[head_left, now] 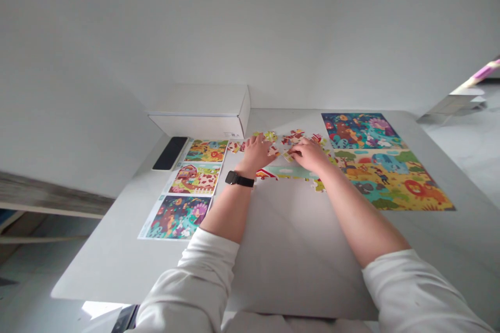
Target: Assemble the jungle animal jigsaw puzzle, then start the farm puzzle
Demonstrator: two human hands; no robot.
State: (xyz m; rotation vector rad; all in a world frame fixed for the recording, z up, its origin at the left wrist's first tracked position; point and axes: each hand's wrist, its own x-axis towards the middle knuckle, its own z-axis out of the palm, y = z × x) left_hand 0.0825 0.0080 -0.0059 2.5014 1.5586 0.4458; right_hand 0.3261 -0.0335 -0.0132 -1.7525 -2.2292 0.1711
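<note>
My left hand [258, 152], with a black watch [238, 179] on its wrist, lies spread over loose jigsaw pieces [269, 136]. Between the thumb and fingers of my right hand [310, 155] is a pale yellow-green puzzle piece [288, 157], low over the table. More red and white pieces [295, 136] lie scattered just beyond both hands. Nearer to me, a joined strip of puzzle [289, 171] with a red roof and pale sky runs between my wrists. My left hand partly hides the pieces beneath it.
A white box [195, 125] stands at the back left, against the wall. Before it lie a black phone [170, 153] and a picture sheet [191, 192] with three scenes. On the right are two assembled puzzles, one dark blue [361, 132], one yellow [390, 182].
</note>
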